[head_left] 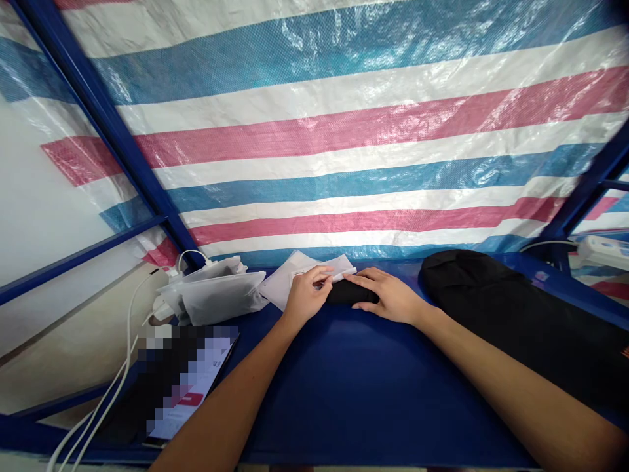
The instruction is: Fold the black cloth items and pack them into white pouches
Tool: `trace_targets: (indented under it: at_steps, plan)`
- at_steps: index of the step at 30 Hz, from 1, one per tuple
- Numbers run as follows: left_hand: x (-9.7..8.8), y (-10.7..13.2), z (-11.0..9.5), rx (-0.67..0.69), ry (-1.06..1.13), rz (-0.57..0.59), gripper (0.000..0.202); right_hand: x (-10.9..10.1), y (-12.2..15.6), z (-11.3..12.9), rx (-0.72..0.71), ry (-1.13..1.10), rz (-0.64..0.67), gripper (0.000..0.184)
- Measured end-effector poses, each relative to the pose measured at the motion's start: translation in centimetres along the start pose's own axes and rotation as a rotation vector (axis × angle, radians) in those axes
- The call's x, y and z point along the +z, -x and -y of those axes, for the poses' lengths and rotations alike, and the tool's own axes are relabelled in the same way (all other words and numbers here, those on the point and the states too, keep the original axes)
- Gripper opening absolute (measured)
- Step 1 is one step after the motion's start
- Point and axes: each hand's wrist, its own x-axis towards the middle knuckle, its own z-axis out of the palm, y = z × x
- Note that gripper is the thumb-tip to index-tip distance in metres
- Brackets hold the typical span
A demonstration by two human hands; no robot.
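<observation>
Near the back of the blue surface, my left hand (308, 292) is closed in a pinch at the edge of a rolled or folded white strip (343, 274). A small black soft bundle (350, 292) lies just below this strip, between my two hands. My right hand (390, 296) grips the bundle's right end, fingers over its top and thumb at its near side. Its fingertips come close to the strip's end. Behind my left hand spreads a translucent white plastic bag (281, 280) with a small label; my fingers hide part of it.
Grey translucent pouches (221, 292) stand at the left beside white plugs and cables (128, 347). A partly blurred tablet or phone (196, 387) lies nearer me. A large black cloth bag (496, 308) fills the right. Blue metal bars (147, 196) and a striped plastic sheet (344, 137) enclose the back.
</observation>
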Motion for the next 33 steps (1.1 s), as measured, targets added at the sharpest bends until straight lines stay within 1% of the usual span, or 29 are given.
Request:
trace_targets:
  at_steps: [5, 11, 16, 22, 26, 30, 33]
  plan:
    - [-0.06, 0.03, -0.14, 0.004, 0.002, 0.007, 0.029, 0.05, 0.02, -0.02, 0.004, 0.003, 0.005, 0.077]
    - [-0.06, 0.16, 0.07, 0.028, -0.022, 0.017, 0.025, -0.01, -0.02, 0.12, 0.011, 0.012, 0.024, 0.077]
    - [-0.06, 0.18, 0.02, 0.037, -0.037, 0.040, 0.025, -0.06, -0.02, 0.19, 0.011, -0.002, 0.010, 0.079]
    - [-0.18, 0.12, -0.06, 0.000, -0.017, 0.043, 0.030, -0.18, -0.05, 0.24, 0.005, -0.006, 0.007, 0.075]
    - [-0.07, 0.07, 0.09, -0.003, -0.016, 0.051, 0.029, -0.33, -0.09, 0.36, 0.003, -0.001, 0.015, 0.072]
    - [0.06, 0.04, 0.35, 0.042, -0.068, 0.052, 0.032, -0.40, -0.15, 0.45, -0.008, -0.004, 0.008, 0.067]
    - [-0.12, 0.10, 0.42, 0.168, -0.181, 0.050, 0.033, -0.33, -0.21, 0.48, -0.004, -0.003, 0.002, 0.063]
